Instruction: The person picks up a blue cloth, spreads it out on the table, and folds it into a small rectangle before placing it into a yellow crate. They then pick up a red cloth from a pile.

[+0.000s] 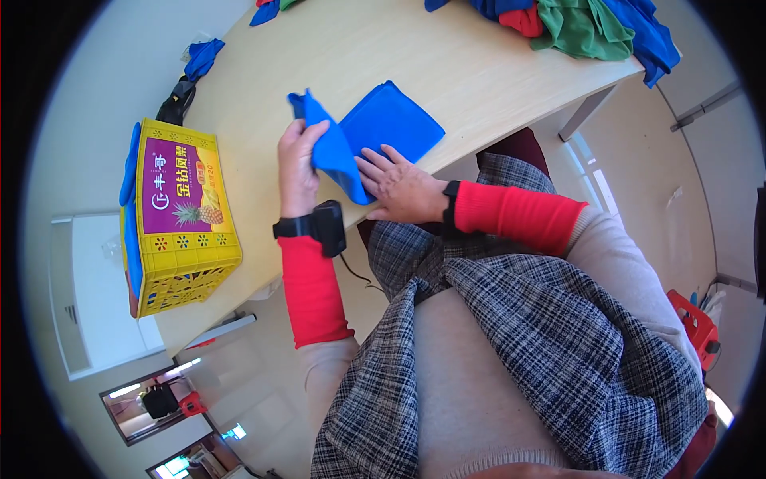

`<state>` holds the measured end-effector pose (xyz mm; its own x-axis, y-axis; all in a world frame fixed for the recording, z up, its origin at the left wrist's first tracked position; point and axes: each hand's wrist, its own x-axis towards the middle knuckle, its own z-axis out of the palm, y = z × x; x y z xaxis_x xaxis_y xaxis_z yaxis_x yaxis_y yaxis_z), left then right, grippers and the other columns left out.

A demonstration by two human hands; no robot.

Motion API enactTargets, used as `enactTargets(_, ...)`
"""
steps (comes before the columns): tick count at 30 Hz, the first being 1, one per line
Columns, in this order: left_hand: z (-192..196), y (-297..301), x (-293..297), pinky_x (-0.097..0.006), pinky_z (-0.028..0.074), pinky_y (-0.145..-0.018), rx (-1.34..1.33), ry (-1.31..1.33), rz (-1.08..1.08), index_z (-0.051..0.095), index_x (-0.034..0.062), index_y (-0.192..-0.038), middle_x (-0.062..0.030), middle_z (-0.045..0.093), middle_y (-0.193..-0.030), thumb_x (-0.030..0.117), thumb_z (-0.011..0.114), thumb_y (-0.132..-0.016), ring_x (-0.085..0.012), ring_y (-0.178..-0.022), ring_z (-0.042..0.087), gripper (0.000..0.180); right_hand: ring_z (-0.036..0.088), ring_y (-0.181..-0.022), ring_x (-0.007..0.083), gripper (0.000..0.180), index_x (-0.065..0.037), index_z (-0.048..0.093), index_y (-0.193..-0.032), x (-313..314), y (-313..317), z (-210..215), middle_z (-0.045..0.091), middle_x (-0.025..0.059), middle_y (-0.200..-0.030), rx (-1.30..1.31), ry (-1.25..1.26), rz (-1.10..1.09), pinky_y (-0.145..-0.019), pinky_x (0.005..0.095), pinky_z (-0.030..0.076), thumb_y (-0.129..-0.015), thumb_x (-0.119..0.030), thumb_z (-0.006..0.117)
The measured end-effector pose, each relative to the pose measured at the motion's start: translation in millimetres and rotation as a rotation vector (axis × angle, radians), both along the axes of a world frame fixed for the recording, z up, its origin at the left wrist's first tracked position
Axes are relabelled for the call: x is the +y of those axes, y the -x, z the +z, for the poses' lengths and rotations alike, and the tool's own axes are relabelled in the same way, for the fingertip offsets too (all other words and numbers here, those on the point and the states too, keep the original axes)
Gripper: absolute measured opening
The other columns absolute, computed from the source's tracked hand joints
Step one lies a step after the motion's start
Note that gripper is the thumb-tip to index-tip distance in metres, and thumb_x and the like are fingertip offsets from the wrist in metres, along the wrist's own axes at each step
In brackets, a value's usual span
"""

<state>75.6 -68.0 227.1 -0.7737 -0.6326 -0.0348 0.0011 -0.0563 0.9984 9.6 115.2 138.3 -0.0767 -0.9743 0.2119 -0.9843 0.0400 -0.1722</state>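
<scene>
A blue cloth [391,120] lies on the pale wooden table near its front edge. My left hand [299,156] grips a raised blue flap [335,152] at the cloth's left side, thumb on top, and holds it tilted up off the table. Whether the flap and the flat part are one piece, I cannot tell. My right hand [401,188] rests by the table's edge with fingers stretched out and apart, the fingertips on the lower part of the blue cloth. It grasps nothing.
On the left of the table [263,88] stands a yellow plastic crate [187,231] with blue cloth over its far side. Behind it lie a dark cable [177,104] and a blue cloth scrap [204,57]. Blue, red and green cloths [578,30] are heaped at the far right.
</scene>
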Motion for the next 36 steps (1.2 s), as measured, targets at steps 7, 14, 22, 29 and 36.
enactTargets(7,-42.6,72.7,31.9,-0.029,0.051,-0.063,-0.228,0.291,-0.053,0.062,0.0026,-0.085,-0.0045,0.064,-0.076,0.015,0.074,-0.084,-0.0134,-0.069,0.064,0.017,0.046,-0.133,0.0303,0.059,-0.003,0.057,-0.13,41.0,14.5,4.4,0.057,0.0132,-0.131,-0.033,0.023,0.214,-0.116,0.0512,0.029,-0.094,-0.05,0.061)
enactTargets(14,-66.7,101.6,52.7,-0.029,0.05,-0.057,-0.471,0.712,0.017,0.06,0.0017,-0.081,-0.007,0.064,-0.07,0.019,0.076,-0.08,-0.0147,-0.064,0.064,0.023,0.05,-0.123,0.027,0.051,-0.005,0.062,-0.122,43.5,14.2,-20.0,0.062,0.0089,-0.122,0.025,0.142,0.23,-0.112,0.0486,0.032,-0.09,-0.045,0.065)
enactTargets(22,-38.3,71.0,79.7,-0.031,0.052,-0.06,-0.203,0.419,0.007,0.063,-0.0025,-0.09,-0.0093,0.064,-0.072,0.019,0.065,-0.096,-0.016,-0.067,0.066,0.022,0.047,-0.131,0.0268,0.055,-0.004,0.057,-0.131,44.9,17.4,-18.2,0.058,0.0101,-0.132,-0.059,0.228,0.204,-0.117,0.0463,0.03,-0.089,-0.038,0.067)
enactTargets(29,-81.6,-16.0,26.7,-0.04,0.046,-0.105,-0.245,1.207,0.241,0.058,-0.0007,-0.131,-0.0202,0.061,-0.132,0.027,0.053,-0.105,-0.0338,-0.121,0.06,0.039,0.043,-0.138,0.0275,0.063,-0.002,0.051,-0.142,41.4,17.2,-16.5,0.051,0.0114,-0.145,-0.058,0.202,0.194,-0.121,0.0452,0.026,-0.09,-0.035,0.066)
enactTargets(36,-95.0,-14.1,35.2,-0.044,0.022,-0.122,-0.388,1.13,0.018,0.037,-0.0005,-0.152,-0.0233,0.029,-0.162,0.033,0.043,-0.107,-0.0382,-0.149,0.028,0.057,0.045,-0.136,0.0294,0.06,-0.001,0.051,-0.14,45.1,22.2,-1.7,0.053,0.0143,-0.143,-0.024,0.234,0.213,-0.118,0.0465,0.03,-0.091,-0.034,0.065)
